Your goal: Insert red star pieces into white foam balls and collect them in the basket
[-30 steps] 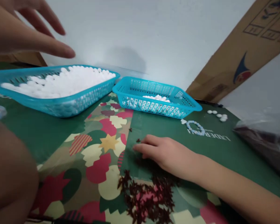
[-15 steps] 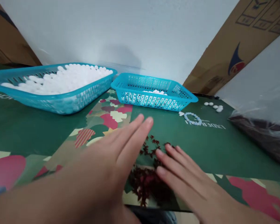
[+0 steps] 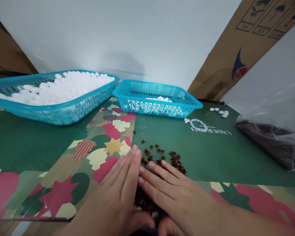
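A loose heap of small dark red star-shaped beads (image 3: 162, 156) lies low in the middle of the frame on the green patterned table cover (image 3: 27, 144). The left hand (image 3: 118, 193) and right hand (image 3: 177, 193) rest flat on it, fingers straight and close together, clamped on nothing, cupping the pile from both sides. Stray stars sit just beyond the fingertips. Sweeping roughly could scatter them off the near edge. Behind stand a large blue plastic basket of white beads (image 3: 51, 95), a smaller blue basket (image 3: 157, 100), and a pale bead bracelet (image 3: 198, 125).
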The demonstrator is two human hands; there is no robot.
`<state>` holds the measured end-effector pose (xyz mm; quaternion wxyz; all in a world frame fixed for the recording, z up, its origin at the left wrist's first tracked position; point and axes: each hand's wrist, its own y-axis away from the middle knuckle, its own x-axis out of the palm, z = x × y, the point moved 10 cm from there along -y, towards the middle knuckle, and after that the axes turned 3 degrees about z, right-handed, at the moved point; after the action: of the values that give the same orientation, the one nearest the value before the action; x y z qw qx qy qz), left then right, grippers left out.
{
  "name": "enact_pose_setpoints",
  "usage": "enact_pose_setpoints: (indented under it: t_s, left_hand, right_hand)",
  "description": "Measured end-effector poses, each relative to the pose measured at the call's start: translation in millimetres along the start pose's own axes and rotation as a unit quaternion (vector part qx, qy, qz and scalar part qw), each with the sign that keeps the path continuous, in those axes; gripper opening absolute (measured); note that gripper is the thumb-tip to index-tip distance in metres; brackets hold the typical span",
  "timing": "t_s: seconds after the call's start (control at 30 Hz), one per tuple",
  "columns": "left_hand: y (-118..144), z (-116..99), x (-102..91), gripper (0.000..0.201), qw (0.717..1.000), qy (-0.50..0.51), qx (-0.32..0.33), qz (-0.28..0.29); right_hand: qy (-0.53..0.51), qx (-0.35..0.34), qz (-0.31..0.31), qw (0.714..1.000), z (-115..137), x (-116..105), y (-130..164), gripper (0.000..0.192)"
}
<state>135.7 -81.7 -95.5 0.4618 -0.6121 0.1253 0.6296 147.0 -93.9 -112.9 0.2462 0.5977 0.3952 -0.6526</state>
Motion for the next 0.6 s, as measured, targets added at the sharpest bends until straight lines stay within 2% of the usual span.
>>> enact_pose_setpoints:
  t_s: [0.17,0.23,0.3,0.4,0.47,0.53,0.6]
  left_hand:
    - [-6.4,2.2,7.0,0.085,0.999,0.037,-0.019,0.023]
    - [-10.9,5.7,15.2,0.094,0.997,0.056,-0.036,0.033]
    - [-13.9,11.7,22.1,0.104,0.994,0.086,-0.064,0.026]
    - [-11.2,18.5,34.0,0.113,0.979,0.18,-0.091,0.033]
    - [-5.1,24.6,36.7,0.121,0.961,0.253,-0.104,0.041]
    - [1.6,36.0,36.5,0.124,0.94,0.309,-0.13,0.06]
    - [4.4,43.8,41.0,0.113,0.922,0.34,-0.136,0.129]
  right_hand:
    - [-0.09,0.023,0.089,0.992,-7.6,14.9,-7.0,0.059]
    - [-0.127,0.041,0.094,0.987,-14.1,15.6,-12.3,0.058]
    - [-0.16,0.048,0.058,0.984,-20.5,9.2,-18.6,0.062]
    - [-0.193,0.049,-0.037,0.979,-30.8,-10.0,-20.6,0.067]
    - [-0.198,0.054,-0.091,0.974,-39.2,-22.5,-12.8,0.06]
    - [-0.204,0.073,-0.12,0.969,-51.6,-29.3,0.8,0.05]
    - [-0.235,0.127,-0.12,0.956,-72.0,-25.8,17.4,0.045]
